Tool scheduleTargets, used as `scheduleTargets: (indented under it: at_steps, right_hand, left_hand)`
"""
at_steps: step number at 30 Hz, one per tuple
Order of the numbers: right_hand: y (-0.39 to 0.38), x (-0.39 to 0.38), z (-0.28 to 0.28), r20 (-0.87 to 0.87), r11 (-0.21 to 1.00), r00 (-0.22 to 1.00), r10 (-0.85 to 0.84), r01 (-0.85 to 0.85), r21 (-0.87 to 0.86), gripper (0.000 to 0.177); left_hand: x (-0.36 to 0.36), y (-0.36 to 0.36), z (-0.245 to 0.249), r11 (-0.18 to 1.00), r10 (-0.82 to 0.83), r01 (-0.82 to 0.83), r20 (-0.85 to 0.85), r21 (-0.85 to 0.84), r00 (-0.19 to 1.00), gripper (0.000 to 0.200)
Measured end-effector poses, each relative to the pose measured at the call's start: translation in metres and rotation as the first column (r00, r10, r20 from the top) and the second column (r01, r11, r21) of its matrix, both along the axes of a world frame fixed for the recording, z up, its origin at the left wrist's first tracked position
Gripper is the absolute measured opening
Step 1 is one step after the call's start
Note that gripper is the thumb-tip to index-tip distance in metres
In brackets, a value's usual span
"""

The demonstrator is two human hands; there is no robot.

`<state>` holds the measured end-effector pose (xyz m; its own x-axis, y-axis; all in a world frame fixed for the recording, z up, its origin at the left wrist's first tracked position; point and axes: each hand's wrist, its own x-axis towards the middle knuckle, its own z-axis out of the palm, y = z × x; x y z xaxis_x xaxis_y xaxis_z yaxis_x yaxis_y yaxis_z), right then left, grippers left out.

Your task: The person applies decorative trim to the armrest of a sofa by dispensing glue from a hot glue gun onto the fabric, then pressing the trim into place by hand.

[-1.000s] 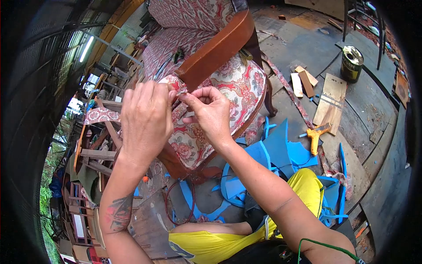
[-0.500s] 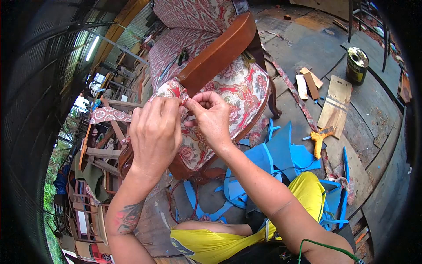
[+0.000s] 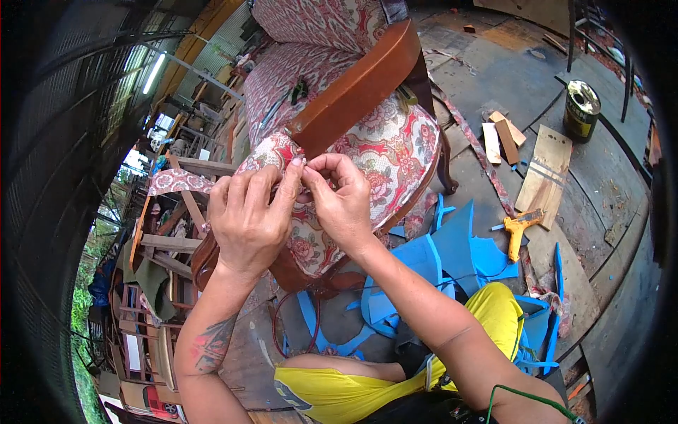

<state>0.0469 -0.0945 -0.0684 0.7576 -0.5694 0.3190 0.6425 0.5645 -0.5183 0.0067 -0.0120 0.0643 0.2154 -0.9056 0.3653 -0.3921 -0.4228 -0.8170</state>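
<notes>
Both hands meet at the front end of the sofa's brown wooden armrest [image 3: 353, 85], against the floral upholstery [image 3: 385, 159]. My left hand [image 3: 256, 212] has its thumb and fingertips closed on something I cannot make out, at the edge of the fabric. Right beside it, my right hand [image 3: 339, 198] pinches at the same spot, thumb against forefinger. Whatever lies between the fingertips is too small to name. Patterned cloth covers the arm front just beyond the fingers.
A yellow glue gun [image 3: 519, 230] lies on the floor at right, near blue foam pieces [image 3: 462, 244] and a wooden board [image 3: 544, 173]. An open can [image 3: 582, 109] stands farther back. Pliers [image 3: 300, 90] rest on the seat. Wooden frames [image 3: 169, 244] are stacked at left.
My left hand's fingers have shifted, and its thumb side now points up toward the armrest end. My right hand stays close, still pinching. The whole view has shifted slightly.
</notes>
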Motion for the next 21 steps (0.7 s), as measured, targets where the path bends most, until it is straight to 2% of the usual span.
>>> scheduleTargets:
  at_steps: [2,6,8,11,14,16,21]
  right_hand:
    - [-0.005,-0.006,0.002,-0.018,0.996,0.996,0.091,-0.091,0.015,0.011]
    - [-0.006,-0.006,0.004,-0.009,0.995,0.995,0.101,-0.101,0.008,0.012]
    - [-0.009,-0.01,0.009,0.001,0.976,0.984,0.18,-0.179,0.125,0.012]
    - [-0.014,-0.009,0.008,-0.022,0.959,0.967,0.254,-0.249,0.133,0.013]
    - [-0.014,-0.009,0.006,-0.02,0.965,0.969,0.245,-0.242,0.102,0.013]
    - [-0.015,-0.009,0.007,-0.031,0.966,0.969,0.244,-0.241,0.095,0.013]
    - [-0.016,-0.008,-0.005,-0.043,0.966,0.967,0.25,-0.247,0.075,0.013]
  left_hand:
    - [0.002,0.001,0.001,1.0,0.002,-0.002,0.021,0.006,1.0,0.039]
    - [0.006,0.005,0.001,0.999,-0.032,0.031,0.016,0.028,0.999,0.04]
    - [0.006,0.005,0.002,0.999,-0.038,0.038,0.009,0.036,0.999,0.04]
    - [0.004,0.005,0.004,0.998,-0.032,0.033,-0.013,0.055,0.999,0.039]
    - [0.005,0.008,0.004,0.997,-0.041,0.04,0.007,0.069,0.999,0.037]
    - [0.006,0.011,0.002,0.998,-0.03,0.032,-0.029,0.053,0.999,0.048]
    - [0.007,0.011,0.002,0.998,-0.021,0.023,-0.036,0.05,0.999,0.047]
